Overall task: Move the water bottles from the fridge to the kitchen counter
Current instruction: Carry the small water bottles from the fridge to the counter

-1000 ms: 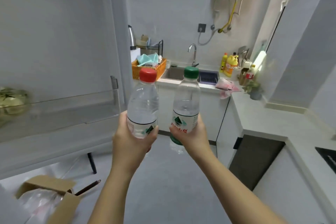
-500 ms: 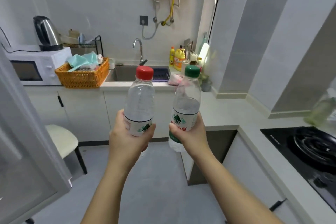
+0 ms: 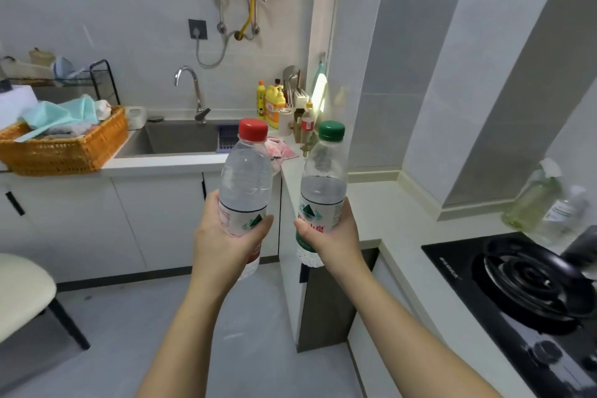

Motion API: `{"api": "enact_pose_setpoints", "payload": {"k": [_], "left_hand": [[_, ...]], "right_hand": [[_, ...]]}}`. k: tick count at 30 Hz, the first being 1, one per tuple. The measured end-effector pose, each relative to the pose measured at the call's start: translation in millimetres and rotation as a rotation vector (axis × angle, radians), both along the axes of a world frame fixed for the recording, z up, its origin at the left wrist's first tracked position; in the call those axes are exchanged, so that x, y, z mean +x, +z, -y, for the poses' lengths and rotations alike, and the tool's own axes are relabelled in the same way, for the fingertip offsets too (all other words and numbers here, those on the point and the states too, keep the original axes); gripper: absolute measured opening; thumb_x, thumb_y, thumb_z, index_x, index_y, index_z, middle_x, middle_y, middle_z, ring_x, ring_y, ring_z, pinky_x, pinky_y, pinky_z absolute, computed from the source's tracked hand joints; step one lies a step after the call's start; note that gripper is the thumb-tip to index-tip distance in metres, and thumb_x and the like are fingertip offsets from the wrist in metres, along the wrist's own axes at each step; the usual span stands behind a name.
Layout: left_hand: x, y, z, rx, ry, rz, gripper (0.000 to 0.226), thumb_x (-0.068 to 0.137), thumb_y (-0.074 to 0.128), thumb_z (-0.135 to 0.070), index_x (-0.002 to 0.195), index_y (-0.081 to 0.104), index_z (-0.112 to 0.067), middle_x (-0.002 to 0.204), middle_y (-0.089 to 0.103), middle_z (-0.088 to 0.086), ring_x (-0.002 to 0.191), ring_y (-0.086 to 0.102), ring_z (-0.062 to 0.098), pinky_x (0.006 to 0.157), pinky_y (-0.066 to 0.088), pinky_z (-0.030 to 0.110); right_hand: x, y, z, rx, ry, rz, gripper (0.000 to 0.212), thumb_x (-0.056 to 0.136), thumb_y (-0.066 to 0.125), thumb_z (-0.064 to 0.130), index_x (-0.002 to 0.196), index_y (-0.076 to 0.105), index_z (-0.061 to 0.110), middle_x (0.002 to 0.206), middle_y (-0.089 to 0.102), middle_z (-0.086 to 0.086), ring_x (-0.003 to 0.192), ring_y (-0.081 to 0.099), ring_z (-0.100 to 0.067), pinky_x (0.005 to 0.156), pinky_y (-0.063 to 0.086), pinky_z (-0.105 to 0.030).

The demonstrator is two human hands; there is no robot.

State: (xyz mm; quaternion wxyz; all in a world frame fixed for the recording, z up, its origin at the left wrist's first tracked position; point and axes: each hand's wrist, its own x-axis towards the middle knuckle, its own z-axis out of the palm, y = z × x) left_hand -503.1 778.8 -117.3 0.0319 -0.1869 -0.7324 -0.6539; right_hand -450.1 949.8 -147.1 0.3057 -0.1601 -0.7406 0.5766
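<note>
Gripping upright bottles, left hand wraps the red-capped bottle, right hand the green-capped bottle.

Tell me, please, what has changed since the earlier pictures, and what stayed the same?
The person turned right, away from the fridge, which has left the view; the stove has come in and the counter is nearer. Both bottles were carried along. Unchanged: the left hand grips the red-cap bottle, the right hand the green-cap bottle, both upright and apart; nothing was let go.
</note>
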Motion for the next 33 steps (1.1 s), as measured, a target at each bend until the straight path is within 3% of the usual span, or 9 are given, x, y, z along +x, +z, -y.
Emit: {"api": "enact_pose_setpoints", "payload": {"k": [4,8,13,20,23,29,33], "left_hand": [[-9,-4,-69,0.017,-0.021,0.023,0.049,0.073,0.084,-0.022,0.107,0.052,-0.035,0.092,0.065,-0.018,0.086,0.063,-0.001,0.067,0.046,0.015],[-14,-11,-125,-0.005,-0.053,0.041,0.047,0.073,0.083,-0.021,0.099,0.049,-0.040,0.094,0.063,-0.015,0.080,0.061,-0.009,0.058,0.046,0.008],[-38,-19,-184,-0.046,-0.102,0.059,0.047,0.070,0.084,-0.029,0.102,0.052,-0.041,0.106,0.063,-0.003,0.095,0.061,0.008,0.071,0.046,0.022],[-82,-43,-243,-0.077,-0.190,0.126,0.048,0.069,0.086,-0.017,0.098,0.055,-0.038,0.097,0.065,-0.013,0.088,0.062,0.000,0.068,0.044,0.016],[-114,-61,-267,-0.100,-0.229,0.175,0.049,0.068,0.087,-0.013,0.100,0.056,-0.034,0.097,0.066,-0.015,0.086,0.061,-0.003,0.066,0.043,0.012],[-177,-93,-314,-0.218,-0.300,0.236,0.045,0.070,0.081,0.000,0.090,0.053,-0.030,0.078,0.063,-0.008,0.051,0.055,-0.010,0.048,0.045,0.007],[-212,-114,-342,-0.300,-0.342,0.257,0.046,0.071,0.082,-0.009,0.099,0.053,-0.031,0.089,0.063,-0.015,0.072,0.059,-0.004,0.056,0.044,0.008]], "right_hand": [[-9,0,-73,0.020,-0.015,0.018,0.059,0.073,0.085,0.019,0.120,0.051,0.027,0.109,0.064,0.014,0.099,0.063,0.001,0.078,0.049,-0.012],[-13,-8,-132,0.020,-0.065,0.028,0.062,0.072,0.086,0.020,0.123,0.051,0.021,0.112,0.065,0.006,0.104,0.064,-0.010,0.083,0.051,-0.021],[-17,-18,-186,-0.013,-0.126,0.044,0.058,0.073,0.086,0.018,0.119,0.051,0.023,0.109,0.065,0.008,0.101,0.065,-0.008,0.078,0.049,-0.015],[-45,-39,-242,-0.072,-0.220,0.074,0.054,0.075,0.085,0.017,0.117,0.051,0.024,0.108,0.066,0.005,0.099,0.065,-0.008,0.080,0.051,-0.020],[-71,-53,-267,-0.086,-0.248,0.125,0.054,0.074,0.085,0.018,0.115,0.051,0.024,0.107,0.065,0.004,0.097,0.065,-0.010,0.071,0.050,-0.014],[-122,-81,-310,-0.089,-0.316,0.303,0.048,0.070,0.087,0.021,0.101,0.053,0.031,0.097,0.068,0.009,0.087,0.066,-0.006,0.063,0.047,-0.013],[-145,-101,-334,-0.123,-0.346,0.410,0.049,0.070,0.086,0.018,0.104,0.051,0.026,0.095,0.064,0.013,0.083,0.062,-0.002,0.060,0.042,-0.010]]}}
